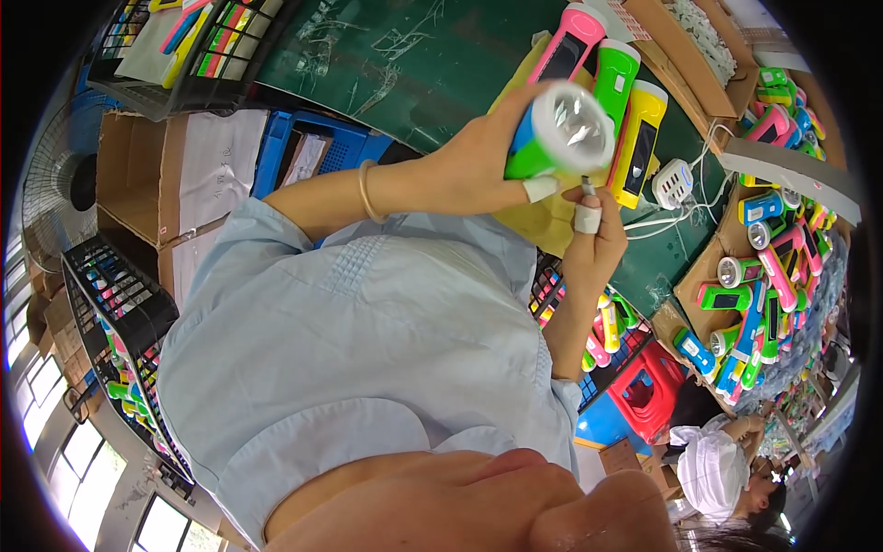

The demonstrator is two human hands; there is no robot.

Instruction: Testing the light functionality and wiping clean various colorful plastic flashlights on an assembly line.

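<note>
My left hand [483, 156] is closed around a flashlight [572, 127] with a white rim, a clear faceted lens and a green and blue body. Its lens end is tilted toward me and slightly blurred. Just below the rim, my right hand [596, 235] pinches a small metal-tipped piece [588, 187]; its kind is unclear. White wraps cover a digit on each hand. Beyond the hands, a pink flashlight [572, 41], a green flashlight [614, 78] and a yellow flashlight [638, 143] lie side by side on the yellow cloth [550, 221].
A white multi-port charger [672, 184] with cables lies on the green table [405, 74]. Cardboard boxes [699, 304] of colorful flashlights stand at the right. Black baskets [175, 83] are on the left. A red stool [644, 391] and another person [713, 465] appear at lower right.
</note>
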